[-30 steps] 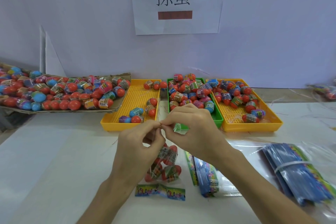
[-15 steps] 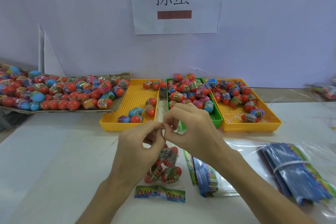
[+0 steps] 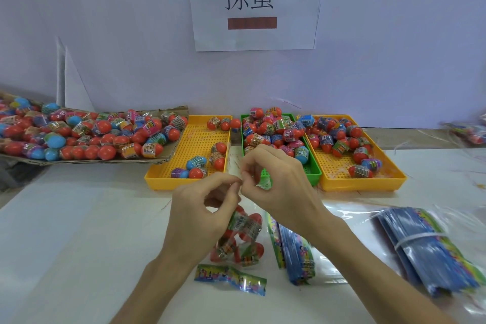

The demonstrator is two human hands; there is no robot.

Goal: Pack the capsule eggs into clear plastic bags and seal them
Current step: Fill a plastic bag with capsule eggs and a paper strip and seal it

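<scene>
A clear plastic bag (image 3: 242, 239) holding several red capsule eggs lies on the white table in front of me, its printed header strip (image 3: 230, 277) at the near end. My left hand (image 3: 202, 216) and my right hand (image 3: 278, 184) meet above it and pinch the bag's top edge between thumbs and fingertips. A small green bit shows under my right fingers; I cannot tell what it is.
Three perforated trays stand at the back: a yellow tray (image 3: 168, 181) with a few eggs, a green tray (image 3: 314, 173) piled with eggs, another yellow tray (image 3: 389, 179). A cardboard sheet (image 3: 173, 150) of eggs lies left. Stacks of printed bags (image 3: 297, 252) (image 3: 431, 247) lie right.
Both hands stay pinched together at the bag's top; my right fingers have shifted slightly, otherwise nothing moved.
</scene>
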